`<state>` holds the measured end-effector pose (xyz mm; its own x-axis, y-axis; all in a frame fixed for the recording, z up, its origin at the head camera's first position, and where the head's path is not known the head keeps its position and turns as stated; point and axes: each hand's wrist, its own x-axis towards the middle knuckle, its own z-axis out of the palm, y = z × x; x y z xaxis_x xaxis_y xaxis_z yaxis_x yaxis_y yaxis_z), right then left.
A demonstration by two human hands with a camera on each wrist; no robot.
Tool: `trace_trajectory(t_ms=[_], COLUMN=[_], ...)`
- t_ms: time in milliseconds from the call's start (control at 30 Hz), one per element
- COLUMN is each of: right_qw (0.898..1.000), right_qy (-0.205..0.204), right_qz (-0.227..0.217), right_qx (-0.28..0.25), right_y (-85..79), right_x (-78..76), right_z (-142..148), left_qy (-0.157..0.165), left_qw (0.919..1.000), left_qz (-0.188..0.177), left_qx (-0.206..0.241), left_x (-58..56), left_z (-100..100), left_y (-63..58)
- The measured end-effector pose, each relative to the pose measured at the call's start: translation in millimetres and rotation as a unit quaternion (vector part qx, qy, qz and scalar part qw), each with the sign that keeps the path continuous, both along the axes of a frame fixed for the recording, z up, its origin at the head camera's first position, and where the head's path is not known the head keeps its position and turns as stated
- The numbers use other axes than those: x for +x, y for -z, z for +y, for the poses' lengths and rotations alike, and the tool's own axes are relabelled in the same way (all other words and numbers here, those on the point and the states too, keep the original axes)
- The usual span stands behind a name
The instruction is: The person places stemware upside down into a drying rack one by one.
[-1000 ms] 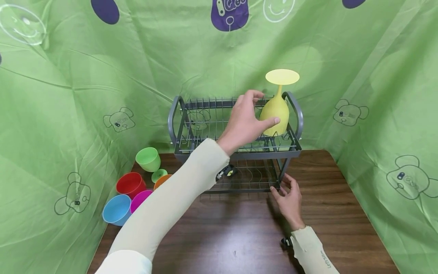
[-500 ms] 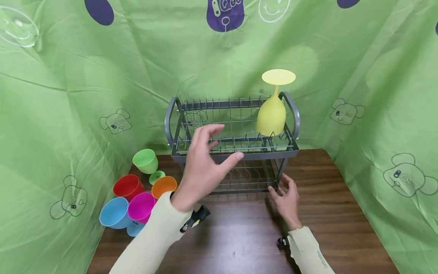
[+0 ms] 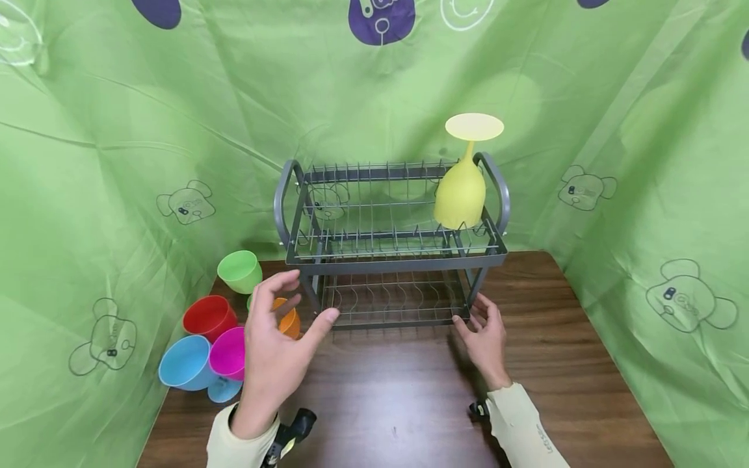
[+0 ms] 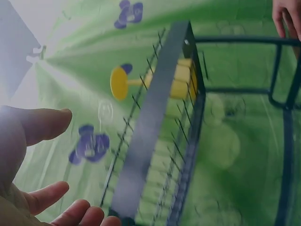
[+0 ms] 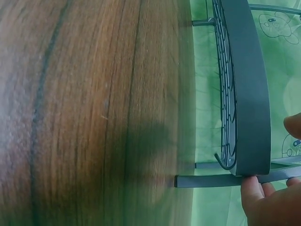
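Currently I have the left hand (image 3: pixel 275 351) with its fingers spread wide, the thumb well apart from them, and nothing between. It hovers to the left of the dish rack (image 3: pixel 398 265), its fingertips in front of the orange goblet (image 3: pixel 291 324) and covering part of it from my head view; I cannot tell whether they touch. With the right hand (image 3: pixel 488 338) I hold the rack's lower front right corner, thumb at the front rail and the other fingers round by the leg, so that grip is narrow.

Further out, the rack stands on its feet, grey, two-tiered, with a curved handle at each end of its upper tier. I see the yellow goblet (image 3: pixel 461 197) upside down at the right end of that tier, bowl low among the wires and foot raised, clear of both hands.

Just left of the left hand I make out the magenta goblet (image 3: pixel 228 354), partly hidden by it, then the blue goblet (image 3: pixel 187 364), the red goblet (image 3: pixel 209 316) and, farthest back, the light green goblet (image 3: pixel 240 273), all mouth up. They share the dark wooden worktop (image 3: pixel 409 390) with the rack, and printed green cloth (image 3: pixel 234 97) hangs around it.
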<state>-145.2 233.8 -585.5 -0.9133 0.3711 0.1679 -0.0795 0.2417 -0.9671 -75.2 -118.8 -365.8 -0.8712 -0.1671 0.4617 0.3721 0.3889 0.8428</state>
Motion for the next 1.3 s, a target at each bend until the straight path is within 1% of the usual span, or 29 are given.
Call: trace_trajectory(t_ms=[100, 167, 267, 333, 367, 433, 467, 500, 567, 633, 667, 700, 733, 767, 833, 900, 967, 1100, 1200, 1300], right_qw=[1.000, 1.000, 1.000, 1.000, 1.000, 1.000, 1.000, 1.000, 1.000, 1.000, 1.000, 1.000, 1.000, 1.000, 1.000, 1.000, 1.000, 1.000, 1.000, 1.000], right_qy=[-0.002, -0.001, 0.001, 0.003, 0.003, 0.002, 0.001, 0.000, -0.004, -0.006, -0.007, -0.009, -0.010, -0.010, -0.011, -0.010, -0.009, -0.010, -0.009, -0.005], right_qz=[-0.005, -0.010, -0.011, -0.008, -0.005, -0.002, 0.000, 0.001, 0.005, 0.008, 0.011, 0.012, 0.013, 0.013, 0.014, 0.013, 0.012, 0.006, 0.004, 0.003], right_qx=[-0.008, -0.013, -0.019, -0.022, -0.019, -0.013, -0.011, -0.009, -0.003, -0.004, -0.005, -0.005, -0.005, -0.006, -0.010, -0.013, -0.017, -0.018, -0.015, -0.009], right_y=[-3.3, -8.7, -20.5, -29.1, -32.2, -36.8, -38.1, -38.9, -39.3, -39.8, -39.6, -39.6, -39.6, -39.7, -39.8, -39.6, -39.1, -36.7, -35.2, -35.1], right_x=[0.1, 2.2, 8.0, 12.4, 14.0, 16.3, 16.7, 17.0, 16.7, 15.8, 15.3, 15.0, 14.7, 14.5, 14.3, 14.6, 15.0, 15.8, 15.7, 15.3], right_z=[-2, -4, -9, -11, -13, -14, -15, -15, -16, -15, -15, -15, -15, -15, -14, -13, -13, -13, -13, -13], left_qy=[-0.038, -0.075, -0.134, -0.174, -0.196, -0.237, -0.257, -0.276, -0.306, -0.324, -0.327, -0.329, -0.329, -0.330, -0.327, -0.322, -0.319, -0.316, -0.317, -0.324], left_qw=[0.9991, 0.9966, 0.9886, 0.9812, 0.9767, 0.9671, 0.9613, 0.9547, 0.9396, 0.9236, 0.9160, 0.9105, 0.9068, 0.9046, 0.9042, 0.9074, 0.9111, 0.9172, 0.9163, 0.9146], left_qz=[-0.010, -0.025, -0.056, -0.071, -0.077, -0.077, -0.075, -0.071, -0.064, -0.052, -0.047, -0.045, -0.045, -0.049, -0.061, -0.074, -0.077, -0.062, -0.043, -0.036], left_qx=[0.017, 0.026, 0.040, 0.043, 0.044, 0.053, 0.065, 0.085, 0.139, 0.199, 0.227, 0.247, 0.260, 0.266, 0.268, 0.259, 0.250, 0.235, 0.241, 0.240], left_x=[8.8, 14.8, 24.2, 30.5, 33.8, 39.7, 42.0, 44.3, 48.2, 50.6, 51.3, 52.0, 52.0, 52.0, 51.2, 48.9, 45.6, 37.6, 31.2, 24.9], left_z=[-10, -18, -31, -40, -45, -54, -58, -62, -69, -74, -77, -79, -81, -82, -84, -85, -85, -85, -85, -84], left_y=[9.5, 17.2, 32.1, 46.0, 53.9, 71.9, 81.3, 90.5, 107.3, 122.1, 128.1, 133.9, 139.2, 144.0, 152.3, 160.7, 168.7, 187.6, 201.7, 212.4])
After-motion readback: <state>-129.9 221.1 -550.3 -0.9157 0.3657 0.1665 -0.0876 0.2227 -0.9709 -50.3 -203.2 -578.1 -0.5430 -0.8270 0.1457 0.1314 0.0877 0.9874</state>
